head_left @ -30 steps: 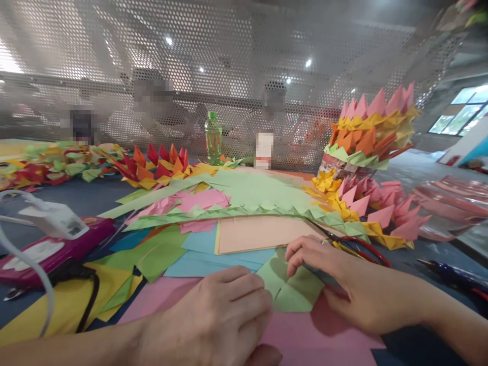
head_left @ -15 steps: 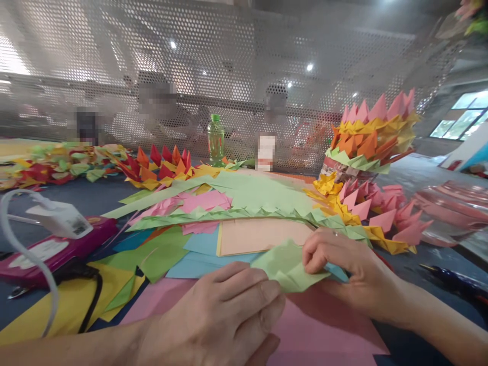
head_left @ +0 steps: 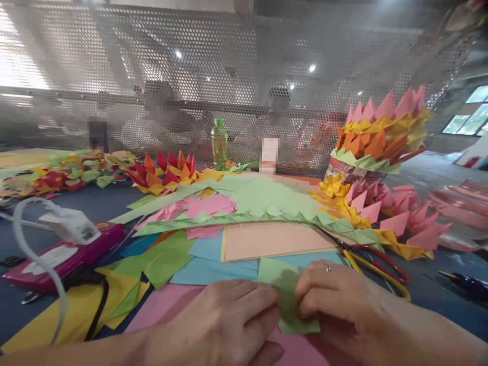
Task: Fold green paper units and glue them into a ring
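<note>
A small light green sheet of paper (head_left: 284,282) is between my two hands, over a pink sheet (head_left: 171,302). My left hand (head_left: 236,317) grips its left edge with curled fingers, the thumb low and partly hidden. My right hand (head_left: 335,300), with a ring on one finger, pinches the paper's right side. Beyond the hands lie blue sheets (head_left: 213,269) and a peach sheet (head_left: 270,241). A zigzag strip of folded light green paper (head_left: 229,218) stretches across behind them. Scissors (head_left: 381,264) with red and yellow handles lie just past my right hand.
At the left stand a purple power strip (head_left: 64,259) and a white charger (head_left: 70,226) with cables. A tiered folded-paper piece (head_left: 381,132) rises at the right, near pink folded points (head_left: 400,218). A green-capped bottle (head_left: 218,145) stands by the perforated metal screen (head_left: 229,66).
The green paper has come down and lies flatter, with my right hand lower and closer to me. The scissors, mostly covered before, now show. The whole view has shifted slightly.
</note>
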`<control>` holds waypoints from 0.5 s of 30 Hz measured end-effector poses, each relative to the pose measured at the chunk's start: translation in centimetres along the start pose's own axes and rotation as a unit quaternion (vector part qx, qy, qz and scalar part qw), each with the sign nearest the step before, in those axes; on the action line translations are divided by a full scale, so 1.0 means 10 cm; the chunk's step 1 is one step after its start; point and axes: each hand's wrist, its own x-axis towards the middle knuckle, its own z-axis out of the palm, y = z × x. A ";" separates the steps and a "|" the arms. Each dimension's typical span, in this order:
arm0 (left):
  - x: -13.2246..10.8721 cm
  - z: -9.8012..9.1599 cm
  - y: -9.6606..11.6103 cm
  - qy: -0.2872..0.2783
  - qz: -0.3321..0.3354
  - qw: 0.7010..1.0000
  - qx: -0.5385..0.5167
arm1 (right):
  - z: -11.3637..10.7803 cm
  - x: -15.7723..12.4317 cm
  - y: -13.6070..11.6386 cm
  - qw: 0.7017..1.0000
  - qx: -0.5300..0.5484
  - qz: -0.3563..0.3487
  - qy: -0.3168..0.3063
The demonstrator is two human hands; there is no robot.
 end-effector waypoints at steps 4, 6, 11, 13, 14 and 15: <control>0.00 0.01 -0.01 0.032 0.018 0.999 0.000 | -0.04 0.00 0.10 0.989 0.130 0.072 -0.009; 0.01 -0.01 -0.01 0.004 0.031 0.999 -0.019 | -0.02 0.00 0.16 0.983 0.160 0.090 -0.009; 0.03 -0.05 -0.02 -0.053 0.026 0.996 -0.063 | 0.08 0.03 0.21 0.977 0.170 0.130 0.020; 0.03 -0.04 -0.01 -0.053 0.015 0.997 -0.063 | 0.13 0.04 0.18 0.974 0.150 0.163 0.042; 0.03 -0.04 -0.01 -0.055 0.013 0.997 -0.060 | 0.16 0.04 0.16 0.973 0.139 0.178 0.052; 0.03 -0.04 -0.01 -0.058 0.017 0.997 -0.057 | 0.17 0.04 0.14 0.972 0.128 0.190 0.057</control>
